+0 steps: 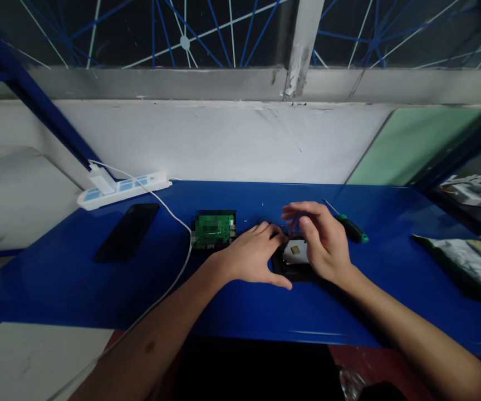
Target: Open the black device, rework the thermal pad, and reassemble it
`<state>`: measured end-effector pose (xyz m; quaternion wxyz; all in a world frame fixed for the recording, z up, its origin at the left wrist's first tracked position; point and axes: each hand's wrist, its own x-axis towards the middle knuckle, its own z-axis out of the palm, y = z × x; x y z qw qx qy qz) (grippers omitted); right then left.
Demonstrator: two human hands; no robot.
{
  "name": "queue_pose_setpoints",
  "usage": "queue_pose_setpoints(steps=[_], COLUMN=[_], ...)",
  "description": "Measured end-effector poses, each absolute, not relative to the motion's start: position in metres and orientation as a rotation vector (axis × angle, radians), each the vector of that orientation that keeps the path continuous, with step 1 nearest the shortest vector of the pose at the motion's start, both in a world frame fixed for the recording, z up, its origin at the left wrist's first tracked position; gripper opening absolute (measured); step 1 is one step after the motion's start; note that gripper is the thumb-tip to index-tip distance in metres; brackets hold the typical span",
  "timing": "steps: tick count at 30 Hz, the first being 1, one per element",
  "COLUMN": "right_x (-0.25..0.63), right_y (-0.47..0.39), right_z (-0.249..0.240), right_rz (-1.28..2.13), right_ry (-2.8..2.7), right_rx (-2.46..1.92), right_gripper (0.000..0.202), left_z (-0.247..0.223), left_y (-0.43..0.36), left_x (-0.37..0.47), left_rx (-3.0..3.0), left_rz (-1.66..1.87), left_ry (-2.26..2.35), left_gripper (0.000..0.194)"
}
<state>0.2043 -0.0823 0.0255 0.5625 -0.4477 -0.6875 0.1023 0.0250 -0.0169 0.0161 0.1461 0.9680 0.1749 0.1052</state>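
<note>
A small black case with a silver panel and a gold-coloured square on it lies flat on the blue table. My left hand braces its left end, fingers at the back edge and thumb stretched along the front. Over the case, my right hand pinches a slim purple tool, tilted, with its lower end near the case's back left corner. The fingers partly hide that tool, so its exact kind is unclear. Left of my left hand sits a green circuit board, partly pixelated.
A green-and-black screwdriver lies right of my right hand. A black phone and a white power strip are at the left, with a white cable crossing the table. A shiny plastic packet lies far right.
</note>
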Motion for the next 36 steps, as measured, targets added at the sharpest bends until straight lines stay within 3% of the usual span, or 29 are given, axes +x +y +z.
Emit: queue_pose_setpoints(steps=[10, 20, 27, 36], right_x=[0.207, 0.2064, 0.2088, 0.2059], right_y=[-0.0779, -0.0831, -0.0792, -0.0833], right_z=[0.0248, 0.0248, 0.0251, 0.0236], right_rz=[0.06, 0.242, 0.03, 0.244], right_ry=[-1.675, -1.624, -1.644, -1.61], right_rx=[-1.02, -1.039, -1.044, -1.058], right_gripper=[0.023, 0.028, 0.023, 0.024], left_z=[0.0157, 0.0165, 0.0166, 0.0162], left_y=[-0.0168, -0.0168, -0.0175, -0.0167], left_x=[0.0256, 0.0249, 0.0258, 0.0248], left_rx=[2.792, 2.809, 2.81, 2.784], left_rz=[0.269, 0.307, 0.293, 0.324], left_ry=[0.523, 0.497, 0.513, 0.493], left_gripper=[0.085, 0.083, 0.088, 0.082])
